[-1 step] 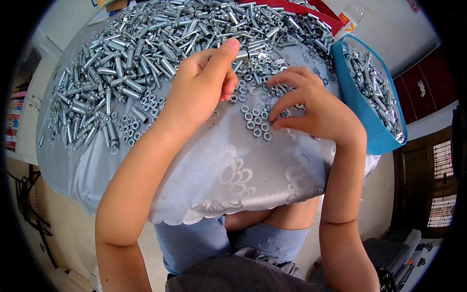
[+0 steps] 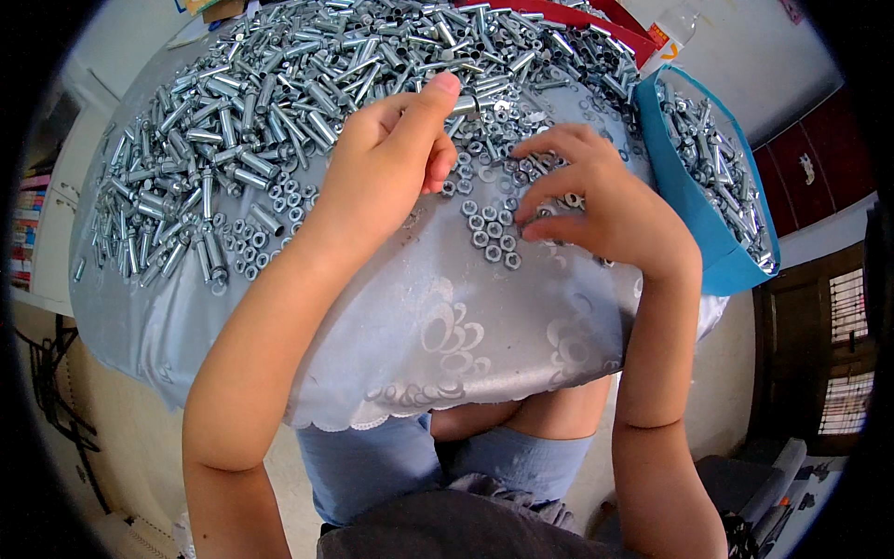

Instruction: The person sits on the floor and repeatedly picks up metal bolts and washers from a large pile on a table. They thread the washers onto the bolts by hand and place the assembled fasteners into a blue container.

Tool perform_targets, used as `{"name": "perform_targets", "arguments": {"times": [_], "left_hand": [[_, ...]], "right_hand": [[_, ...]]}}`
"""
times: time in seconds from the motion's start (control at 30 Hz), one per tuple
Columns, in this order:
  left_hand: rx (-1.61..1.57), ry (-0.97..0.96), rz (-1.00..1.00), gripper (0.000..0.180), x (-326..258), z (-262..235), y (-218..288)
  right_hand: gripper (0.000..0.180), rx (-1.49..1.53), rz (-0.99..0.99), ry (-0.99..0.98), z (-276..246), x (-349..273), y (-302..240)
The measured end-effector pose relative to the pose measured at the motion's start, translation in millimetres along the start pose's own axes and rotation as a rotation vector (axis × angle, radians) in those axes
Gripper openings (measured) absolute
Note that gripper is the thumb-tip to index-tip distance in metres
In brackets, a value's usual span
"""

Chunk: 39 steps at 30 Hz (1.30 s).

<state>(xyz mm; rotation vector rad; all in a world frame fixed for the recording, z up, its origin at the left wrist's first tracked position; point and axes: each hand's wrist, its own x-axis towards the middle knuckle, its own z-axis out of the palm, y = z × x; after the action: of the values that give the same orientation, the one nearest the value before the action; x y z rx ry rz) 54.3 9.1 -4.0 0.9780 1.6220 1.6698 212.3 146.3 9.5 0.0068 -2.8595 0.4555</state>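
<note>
My left hand (image 2: 386, 158) is closed over the middle of the table, thumb up. A shiny metal sleeve anchor (image 2: 465, 106) sticks out past its fingers on the right side; the rest of it is hidden by the hand. My right hand (image 2: 615, 210) hovers low over loose hex nuts (image 2: 493, 229) and washers, its fingers curved and apart, with nothing visible in them. Some nuts lie beneath its palm, partly covered. Beyond both hands spreads a large heap of silvery sleeve anchors and metal tubes (image 2: 321, 98).
A blue box (image 2: 684, 210) filled with assembled anchors stands at the table's right edge. Behind it are a red tray (image 2: 629, 35) and a clear plastic bottle (image 2: 672, 33). A patterned silvery tablecloth (image 2: 456, 326) hangs over the near edge. More nuts (image 2: 250, 244) lie left of my left forearm.
My right hand's fingers have shifted very slightly, the thumb lifting a little above the nuts. My left hand stays as it was.
</note>
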Motion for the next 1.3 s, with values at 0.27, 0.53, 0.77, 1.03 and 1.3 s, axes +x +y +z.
{"name": "perform_targets", "arguments": {"times": [0.27,0.53,0.77,1.03,1.3], "left_hand": [[-0.022,0.002,0.004,0.047,2.2,0.8,-3.0],[-0.042,0.007,0.024,0.046,0.7,0.3,0.5],[-0.031,0.013,0.013,0.047,0.8,-0.2,-0.8],[-0.016,-0.125,-0.111,0.047,0.0,1.1,-1.9],[-0.054,-0.187,-0.141,0.044,-3.1,3.2,1.2]], "right_hand": [[0.011,0.000,0.061,0.100,3.6,3.6,7.7],[0.019,0.027,0.087,-0.009,-2.9,3.0,4.1],[0.014,0.026,0.078,0.018,1.4,5.5,1.9],[0.013,0.903,0.241,0.325,4.7,19.5,-6.8],[0.017,1.064,0.320,0.238,5.0,22.4,-4.0]]}}
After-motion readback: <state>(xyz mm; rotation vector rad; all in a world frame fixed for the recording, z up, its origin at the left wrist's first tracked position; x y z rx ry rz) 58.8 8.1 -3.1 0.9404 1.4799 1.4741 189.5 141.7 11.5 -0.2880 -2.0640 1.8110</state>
